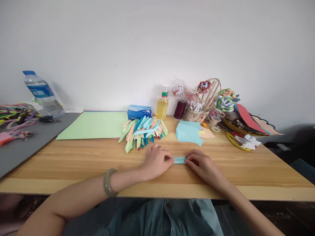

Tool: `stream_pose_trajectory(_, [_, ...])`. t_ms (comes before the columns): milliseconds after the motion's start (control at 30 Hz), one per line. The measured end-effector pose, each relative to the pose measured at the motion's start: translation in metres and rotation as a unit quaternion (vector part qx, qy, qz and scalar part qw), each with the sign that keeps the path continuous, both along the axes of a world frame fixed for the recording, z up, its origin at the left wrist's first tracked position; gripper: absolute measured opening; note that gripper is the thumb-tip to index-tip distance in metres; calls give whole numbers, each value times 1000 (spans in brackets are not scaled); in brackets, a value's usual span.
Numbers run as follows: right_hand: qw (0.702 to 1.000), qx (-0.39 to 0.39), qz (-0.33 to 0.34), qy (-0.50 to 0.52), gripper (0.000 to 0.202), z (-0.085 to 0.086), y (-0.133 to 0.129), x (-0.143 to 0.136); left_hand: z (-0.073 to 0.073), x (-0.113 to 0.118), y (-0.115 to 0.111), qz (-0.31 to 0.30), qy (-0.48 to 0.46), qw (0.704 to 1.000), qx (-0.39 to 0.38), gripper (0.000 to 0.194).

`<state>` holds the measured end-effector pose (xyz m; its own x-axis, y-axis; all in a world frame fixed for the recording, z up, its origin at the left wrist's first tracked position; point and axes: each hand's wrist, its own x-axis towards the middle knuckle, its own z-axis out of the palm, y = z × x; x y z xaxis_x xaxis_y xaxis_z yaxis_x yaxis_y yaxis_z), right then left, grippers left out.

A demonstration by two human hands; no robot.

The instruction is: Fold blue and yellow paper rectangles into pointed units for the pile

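Note:
A narrow folded strip of light blue paper (179,160) lies on the wooden table, a lengthwise crease or fold edge showing along it. Its left end is pinched under the thumb and fingers of my left hand (157,160). My right hand (201,164) grips the other end between thumb and fingertips. Both ends are partly hidden by the fingers. Behind my left hand is a pile of folded paper pieces (145,131) in green, blue and peach. Loose light blue paper sheets (189,132) are stacked behind my right hand.
At the back stand a blue tissue pack (139,112), a bottle of yellow liquid (162,105), a dark red thread spool (179,109) and a wicker basket (194,114) with paper flowers. Large green sheets (93,126) lie left. A water bottle (43,93) leans on the grey mat (46,141).

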<state>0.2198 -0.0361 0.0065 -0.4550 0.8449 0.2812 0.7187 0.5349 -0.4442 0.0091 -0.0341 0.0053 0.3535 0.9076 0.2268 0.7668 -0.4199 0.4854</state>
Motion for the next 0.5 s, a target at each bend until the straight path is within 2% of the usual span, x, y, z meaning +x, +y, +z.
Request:
stream_pose_trajectory(233, [1000,-4,-10,-11,21,0,0,-3,3,4,-1,6,-9,1000,-22,11])
stream_pose_trajectory(500, [999,-4,-17,-45,16,-1,4,-4,3,6,0,14,-3,998,-60,12])
